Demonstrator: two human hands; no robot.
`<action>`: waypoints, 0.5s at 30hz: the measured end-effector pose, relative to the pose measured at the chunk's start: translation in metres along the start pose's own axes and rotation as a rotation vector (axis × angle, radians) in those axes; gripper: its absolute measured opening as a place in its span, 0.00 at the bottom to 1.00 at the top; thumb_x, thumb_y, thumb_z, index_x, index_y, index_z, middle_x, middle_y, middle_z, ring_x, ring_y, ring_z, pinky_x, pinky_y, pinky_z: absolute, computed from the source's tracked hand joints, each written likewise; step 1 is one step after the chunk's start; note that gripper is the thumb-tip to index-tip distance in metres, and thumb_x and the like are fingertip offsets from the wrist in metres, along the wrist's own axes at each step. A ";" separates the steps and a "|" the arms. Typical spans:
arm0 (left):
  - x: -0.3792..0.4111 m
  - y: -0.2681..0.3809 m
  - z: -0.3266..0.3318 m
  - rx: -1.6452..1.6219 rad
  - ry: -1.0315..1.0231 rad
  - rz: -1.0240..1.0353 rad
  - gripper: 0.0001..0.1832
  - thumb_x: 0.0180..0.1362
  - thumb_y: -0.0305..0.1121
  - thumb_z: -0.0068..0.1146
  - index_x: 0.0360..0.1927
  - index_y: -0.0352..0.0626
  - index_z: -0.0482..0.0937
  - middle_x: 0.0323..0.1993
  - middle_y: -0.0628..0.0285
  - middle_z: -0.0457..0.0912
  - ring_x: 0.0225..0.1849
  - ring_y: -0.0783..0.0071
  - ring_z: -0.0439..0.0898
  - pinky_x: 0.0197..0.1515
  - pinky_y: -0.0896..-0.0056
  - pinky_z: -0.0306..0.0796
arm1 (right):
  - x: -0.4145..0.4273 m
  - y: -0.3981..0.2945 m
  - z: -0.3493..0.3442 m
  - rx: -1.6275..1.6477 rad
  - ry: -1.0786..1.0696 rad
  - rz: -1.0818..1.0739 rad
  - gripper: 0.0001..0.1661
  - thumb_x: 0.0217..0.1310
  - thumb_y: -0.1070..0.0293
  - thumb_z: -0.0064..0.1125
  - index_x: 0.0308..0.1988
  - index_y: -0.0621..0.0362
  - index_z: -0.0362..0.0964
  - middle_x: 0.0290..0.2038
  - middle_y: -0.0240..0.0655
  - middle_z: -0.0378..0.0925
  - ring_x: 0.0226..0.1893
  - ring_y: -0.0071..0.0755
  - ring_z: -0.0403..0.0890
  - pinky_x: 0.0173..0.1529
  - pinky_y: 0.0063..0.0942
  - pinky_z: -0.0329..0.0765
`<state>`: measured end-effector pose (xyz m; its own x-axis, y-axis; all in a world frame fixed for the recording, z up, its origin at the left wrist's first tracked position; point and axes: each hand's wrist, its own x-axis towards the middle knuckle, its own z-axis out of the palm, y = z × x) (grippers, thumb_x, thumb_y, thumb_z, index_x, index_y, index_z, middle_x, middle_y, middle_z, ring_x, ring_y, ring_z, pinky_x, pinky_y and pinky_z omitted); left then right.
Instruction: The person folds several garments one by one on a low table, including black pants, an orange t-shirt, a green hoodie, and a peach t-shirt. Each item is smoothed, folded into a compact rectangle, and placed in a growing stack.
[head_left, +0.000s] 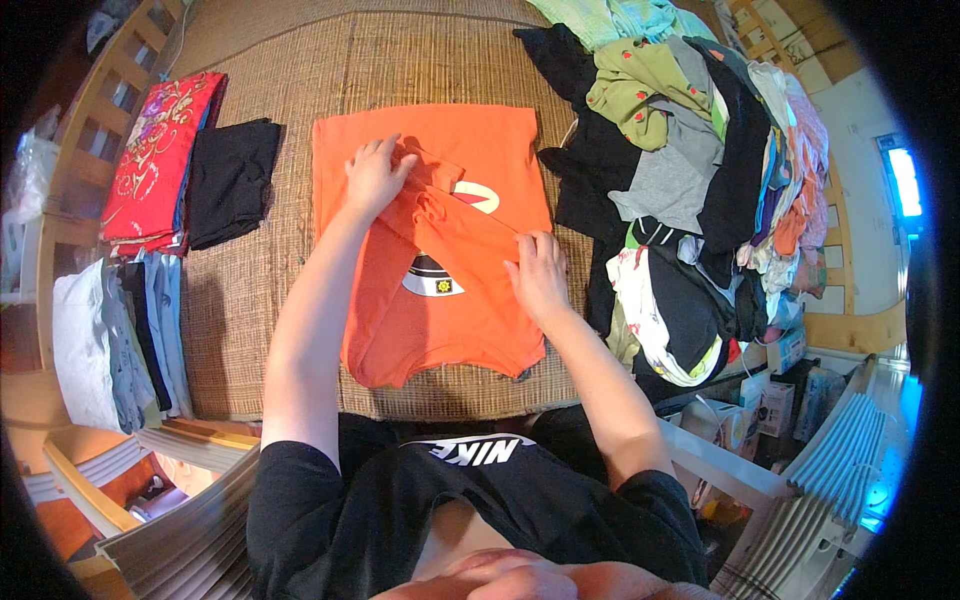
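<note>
In front of me an orange long-sleeved top (487, 292) lies on a woven mat, its neckline towards me. Its sleeves are folded inward over the body and cross near the middle, partly covering a printed design. My left hand (377, 176) rests on the upper left part of the top beside a sleeve end, its fingers spread. On the right edge lies my right hand (538, 276), fingertips and thumb touching the folded sleeve, the thumb apart from the fingers. No cloth shows clearly gripped in either hand.
The woven mat (247, 315) covers the bed. At left are a folded red patterned cloth (154, 165), a folded black garment (232, 180) and a row of upright folded clothes (124, 345). A loose heap of clothes (675, 165) fills the right side. Wooden bed rails (75, 157) border the mat.
</note>
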<state>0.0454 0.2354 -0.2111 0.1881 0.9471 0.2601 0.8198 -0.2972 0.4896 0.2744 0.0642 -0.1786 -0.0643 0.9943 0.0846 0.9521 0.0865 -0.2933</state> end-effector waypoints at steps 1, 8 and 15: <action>0.005 0.011 -0.002 0.061 -0.062 -0.055 0.22 0.43 0.39 0.58 0.44 0.49 0.72 0.44 0.60 0.71 0.50 0.61 0.66 0.48 0.51 0.58 | 0.000 0.003 0.006 0.004 0.012 0.005 0.27 0.46 0.66 0.58 0.47 0.61 0.59 0.48 0.43 0.58 0.52 0.47 0.59 0.52 0.47 0.60; 0.023 0.024 0.022 0.161 -0.311 0.311 0.17 0.40 0.41 0.60 0.35 0.51 0.75 0.43 0.62 0.67 0.49 0.63 0.64 0.47 0.53 0.55 | -0.011 0.024 0.037 -0.096 0.057 0.093 0.31 0.53 0.57 0.49 0.53 0.62 0.54 0.56 0.44 0.51 0.60 0.46 0.49 0.58 0.55 0.48; 0.001 0.023 0.024 0.037 0.043 0.192 0.20 0.44 0.37 0.57 0.43 0.51 0.70 0.46 0.63 0.68 0.51 0.64 0.64 0.49 0.53 0.53 | -0.013 0.024 0.039 -0.104 0.097 0.075 0.30 0.55 0.55 0.45 0.52 0.62 0.54 0.56 0.43 0.51 0.60 0.46 0.50 0.59 0.54 0.47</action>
<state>0.0771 0.2326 -0.2195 0.3204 0.8671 0.3815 0.7903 -0.4667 0.3969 0.2868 0.0562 -0.2240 0.0329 0.9867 0.1591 0.9793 0.0000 -0.2025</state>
